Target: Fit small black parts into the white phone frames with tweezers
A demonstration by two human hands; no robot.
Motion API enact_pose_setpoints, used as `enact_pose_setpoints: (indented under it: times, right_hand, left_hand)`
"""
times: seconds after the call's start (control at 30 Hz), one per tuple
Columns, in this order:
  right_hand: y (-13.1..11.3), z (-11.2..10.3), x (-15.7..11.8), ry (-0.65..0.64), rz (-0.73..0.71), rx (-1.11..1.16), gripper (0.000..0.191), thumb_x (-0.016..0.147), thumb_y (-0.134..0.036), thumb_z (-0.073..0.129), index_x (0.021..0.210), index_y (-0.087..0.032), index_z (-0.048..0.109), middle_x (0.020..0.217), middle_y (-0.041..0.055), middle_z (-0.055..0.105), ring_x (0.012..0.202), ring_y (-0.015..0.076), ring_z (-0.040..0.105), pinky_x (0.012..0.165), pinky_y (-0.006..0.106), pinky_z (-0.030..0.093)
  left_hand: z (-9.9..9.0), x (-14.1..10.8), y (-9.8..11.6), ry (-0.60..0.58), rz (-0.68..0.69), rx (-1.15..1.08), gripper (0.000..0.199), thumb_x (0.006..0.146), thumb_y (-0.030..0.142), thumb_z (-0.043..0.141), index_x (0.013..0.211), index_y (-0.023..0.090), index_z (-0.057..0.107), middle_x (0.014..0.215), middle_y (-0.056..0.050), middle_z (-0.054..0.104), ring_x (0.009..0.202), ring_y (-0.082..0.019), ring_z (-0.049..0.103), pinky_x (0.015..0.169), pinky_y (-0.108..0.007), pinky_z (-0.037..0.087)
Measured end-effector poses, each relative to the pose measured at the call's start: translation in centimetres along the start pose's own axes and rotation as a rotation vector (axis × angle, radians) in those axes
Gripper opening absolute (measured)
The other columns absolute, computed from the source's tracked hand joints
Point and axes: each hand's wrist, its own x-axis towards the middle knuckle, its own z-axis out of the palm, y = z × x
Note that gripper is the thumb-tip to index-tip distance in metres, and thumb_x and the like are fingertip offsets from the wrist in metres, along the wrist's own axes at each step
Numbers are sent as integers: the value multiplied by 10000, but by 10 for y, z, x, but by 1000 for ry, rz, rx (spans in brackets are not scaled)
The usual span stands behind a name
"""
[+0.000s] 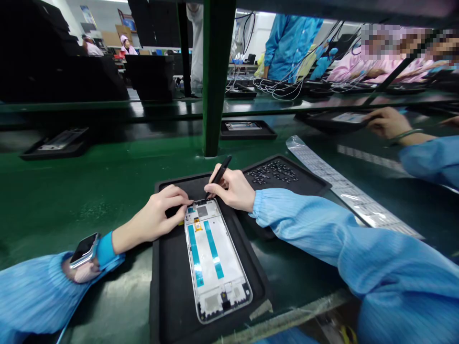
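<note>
A white phone frame (216, 260) lies flat in a shallow black foam tray (168, 286) on the green tabletop (89, 191), its long axis running away from the person, so the tray's raised rim keeps it from sliding while its top end is worked on. The left hand (163, 212) rests on the tray with its fingers (179, 198) curled down and pressed on the frame's upper left corner, apparently to steady it; they hold nothing else. The right hand (234, 188) has its fingers closed in a pen grip around a slim black stylus-like tool (218, 177), tilted so its tip meets the frame's top edge just beside the left fingertips. The frame is thin and rectangular with rounded corners, its inner face pale and matte, with two glossy blue adhesive strips (204, 251) running lengthwise and a small orange-and-grey component near the top. Just behind the right hand sits a second black tray (308, 179) holding many small dark parts, close enough for easy reach. To its right lies a long clear strip of printed labels (344, 186), shiny and flat. A smartwatch (84, 249) sits on the left wrist between the ribbed blue sleeve cuffs. At the far right another person's hand (387, 123) rests on a separate tray.
</note>
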Motion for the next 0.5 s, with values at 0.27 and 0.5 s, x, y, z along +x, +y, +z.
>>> enact_pose_setpoints:
  times: [0.27,0.5]
  right_hand:
    - [6,3,1,24,-237,-246,281,818,-400,567,706,-154,493,693,18,516,584,113,546,552,233,473]
    - [3,3,2,39,-238,-218,272,828,-396,545,714,-162,465,667,12,520,575,123,557,548,248,464]
  left_hand:
    - [-1,1,1,-12,3,-5,219,868,195,427,915,147,635,922,-68,599,872,-164,548,762,-285,473]
    - [-2,0,-1,-14,-5,2,213,875,198,430,914,142,632,932,-69,600,877,-160,547,761,-279,469]
